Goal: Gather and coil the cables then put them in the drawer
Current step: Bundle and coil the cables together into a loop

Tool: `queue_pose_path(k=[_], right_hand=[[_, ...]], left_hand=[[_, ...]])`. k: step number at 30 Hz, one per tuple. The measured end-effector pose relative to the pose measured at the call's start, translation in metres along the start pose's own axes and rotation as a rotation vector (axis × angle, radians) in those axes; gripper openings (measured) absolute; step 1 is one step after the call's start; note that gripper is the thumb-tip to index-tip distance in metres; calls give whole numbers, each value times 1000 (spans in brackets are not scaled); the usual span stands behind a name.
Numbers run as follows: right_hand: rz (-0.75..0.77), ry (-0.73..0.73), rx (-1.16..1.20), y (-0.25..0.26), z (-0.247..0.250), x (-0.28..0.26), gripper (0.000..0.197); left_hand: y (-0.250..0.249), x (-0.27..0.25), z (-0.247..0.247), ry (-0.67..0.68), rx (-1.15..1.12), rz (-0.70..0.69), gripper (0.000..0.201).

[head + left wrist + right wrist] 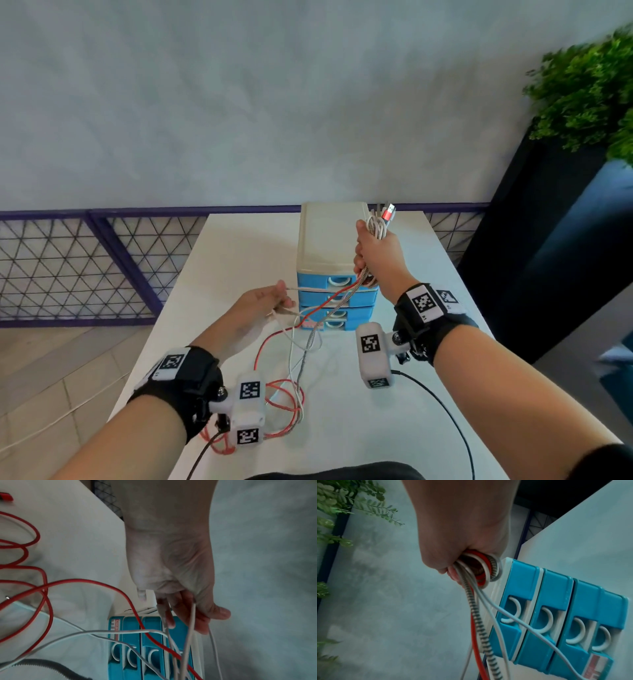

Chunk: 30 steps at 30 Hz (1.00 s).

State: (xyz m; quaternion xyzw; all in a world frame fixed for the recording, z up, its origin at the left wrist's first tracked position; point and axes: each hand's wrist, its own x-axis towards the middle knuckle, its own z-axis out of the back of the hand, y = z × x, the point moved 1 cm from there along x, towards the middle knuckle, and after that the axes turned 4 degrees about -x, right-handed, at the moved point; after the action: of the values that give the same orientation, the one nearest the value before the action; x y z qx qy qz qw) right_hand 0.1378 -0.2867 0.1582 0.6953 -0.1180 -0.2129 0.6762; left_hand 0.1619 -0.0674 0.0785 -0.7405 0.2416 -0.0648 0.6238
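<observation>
Red, white and braided cables (301,356), limp and tangle-prone, trail from the worktop's (394,428) near edge to the right hand (375,255) fisted round their gathered ends, left hand (270,301) pinching white strands before the closed drawers (337,301); best gripped near the plugs.

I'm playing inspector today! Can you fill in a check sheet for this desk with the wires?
Surface: white rectangular table, cable loops lying on it.
Job's things: blue four-drawer plastic organiser with cream top, all drawers shut.
Clutter: nothing seen.
Grippers: right hand raised, grips the gathered bundle of red, white and braided cables; left hand pinches thin white cable strands in its fingers.
Cables: red cable trails in loose loops to the table's near edge.
Surroundings: grey wall, purple mesh railing, green plant.
</observation>
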Motion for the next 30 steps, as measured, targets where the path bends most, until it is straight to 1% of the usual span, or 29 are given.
queue_pose_path(k=[2, 4, 6, 7, 8, 9, 11, 12, 13, 16, 18, 20, 22, 23, 25, 27, 30], right_hand=[[-8, -2, 17, -4, 0, -3, 31], [-9, -15, 10, -9, 1, -3, 32], [-6, -44, 4, -11, 5, -2, 34], [-2, -58, 4, -11, 7, -2, 34], [4, -68, 4, -11, 9, -1, 34], [10, -76, 2, -10, 11, -1, 33], [14, -88, 4, -11, 13, -2, 32], [13, -92, 11, -11, 13, -2, 32], [11, -92, 16, -11, 13, -3, 33], [13, -88, 63, -9, 9, -7, 32], [27, -90, 95, -4, 7, -8, 31], [40, -82, 83, -1, 4, -8, 32], [46, -73, 62, 0, 2, -8, 33], [44, -73, 64, 0, 2, -8, 33], [35, -70, 96, 1, 3, -8, 32], [32, -50, 127, 2, 4, -8, 32], [22, 36, 151, 4, 6, -9, 33]], left_hand=[[0, 1, 0, -18, -95, -24, 38], [1, -1, 0, -14, -127, -60, 45], [3, -2, 1, 5, -41, -62, 48], [4, -2, 3, 22, 78, -70, 50], [5, 0, 5, 38, 264, -87, 52], [7, 2, 8, 45, 530, -105, 53], [10, 6, 10, 6, 1103, -171, 47], [11, 5, 8, -2, 1248, -200, 43], [13, 3, 7, 15, 1293, -207, 42], [20, -5, 2, 124, 1342, -196, 43], [22, -11, -5, 213, 1453, -235, 44], [22, -19, -12, 266, 1558, -309, 43], [19, -23, -14, 300, 1593, -315, 42], [19, -23, -13, 292, 1599, -315, 43], [22, -21, -8, 273, 1565, -258, 44], [29, -20, -1, 212, 1447, -184, 38], [37, -16, 7, 97, 1227, -94, 40]])
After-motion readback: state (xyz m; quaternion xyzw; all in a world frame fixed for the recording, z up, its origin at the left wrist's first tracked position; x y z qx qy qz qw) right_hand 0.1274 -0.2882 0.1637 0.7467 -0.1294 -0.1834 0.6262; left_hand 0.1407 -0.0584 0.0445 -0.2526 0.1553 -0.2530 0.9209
